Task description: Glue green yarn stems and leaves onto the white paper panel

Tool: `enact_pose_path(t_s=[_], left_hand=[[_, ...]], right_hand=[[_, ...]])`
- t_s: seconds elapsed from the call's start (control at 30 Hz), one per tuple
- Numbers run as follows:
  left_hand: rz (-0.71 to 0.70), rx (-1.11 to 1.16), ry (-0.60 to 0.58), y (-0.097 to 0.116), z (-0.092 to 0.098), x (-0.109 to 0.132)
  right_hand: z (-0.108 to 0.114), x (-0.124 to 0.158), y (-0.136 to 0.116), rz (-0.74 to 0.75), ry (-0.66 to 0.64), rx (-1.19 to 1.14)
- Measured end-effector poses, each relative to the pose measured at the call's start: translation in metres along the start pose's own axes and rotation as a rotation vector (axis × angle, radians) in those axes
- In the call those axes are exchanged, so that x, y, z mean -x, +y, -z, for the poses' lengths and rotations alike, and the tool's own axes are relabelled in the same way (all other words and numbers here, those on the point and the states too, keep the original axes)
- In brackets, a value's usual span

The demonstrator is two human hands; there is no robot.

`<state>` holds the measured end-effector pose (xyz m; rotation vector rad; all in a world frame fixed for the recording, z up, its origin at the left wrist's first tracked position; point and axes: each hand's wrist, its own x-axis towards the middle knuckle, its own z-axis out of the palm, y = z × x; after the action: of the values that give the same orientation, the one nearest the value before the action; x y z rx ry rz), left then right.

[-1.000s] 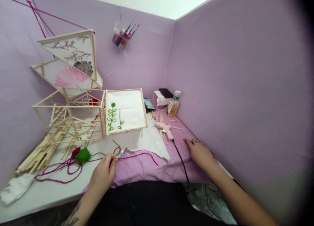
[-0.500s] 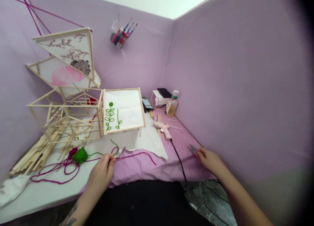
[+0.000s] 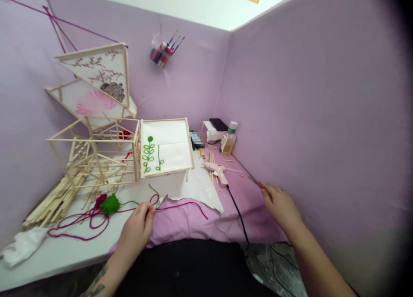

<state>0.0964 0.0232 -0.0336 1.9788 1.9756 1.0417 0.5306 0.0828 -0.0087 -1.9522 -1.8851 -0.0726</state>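
Magenta yarn point(image 3: 189, 203) is pinched between the thumb and fingers of my left hand point(image 3: 138, 224), and its free end trails right over the cloth. The rest of the strand lies looped on the table to the left, beside a green ball of yarn point(image 3: 110, 203). My right hand point(image 3: 281, 205) is closed on a slim grey metal tool, which looks like scissors point(image 3: 254, 180); its handles are hidden in the fingers. Beyond my hands stands a stick-framed white panel point(image 3: 171, 137), with green yarn flowers point(image 3: 149, 155) on its face.
A pink glue gun point(image 3: 217, 172) lies between my hands, its black cord point(image 3: 238, 213) running off the table's front. Wooden stick frames point(image 3: 103, 159) and a pile of sticks point(image 3: 54, 198) fill the left. A bottle point(image 3: 228, 140) stands at the right wall.
My right hand has risen slightly, and the metal tool has turned so that it shows thin and edge-on. My left hand still pinches the magenta yarn. The whole view has shifted a little.
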Motion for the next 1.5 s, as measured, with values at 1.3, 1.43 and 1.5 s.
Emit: enact_pose_path(t_s=[1.3, 1.43, 1.5], left_hand=[[0.495, 1.226, -0.314, 0.078, -0.009, -0.018], [0.279, 0.903, -0.324, 0.074, 0.000, -0.018], [0.205, 0.795, -0.351, 0.073, 0.004, -0.020]], right_hand=[[-0.051, 0.038, -0.221, 0.525, 0.189, -1.134], [-0.050, 0.034, -0.220, 0.471, 0.043, -1.201], [-0.050, 0.033, -0.220, 0.451, -0.040, -1.248]])
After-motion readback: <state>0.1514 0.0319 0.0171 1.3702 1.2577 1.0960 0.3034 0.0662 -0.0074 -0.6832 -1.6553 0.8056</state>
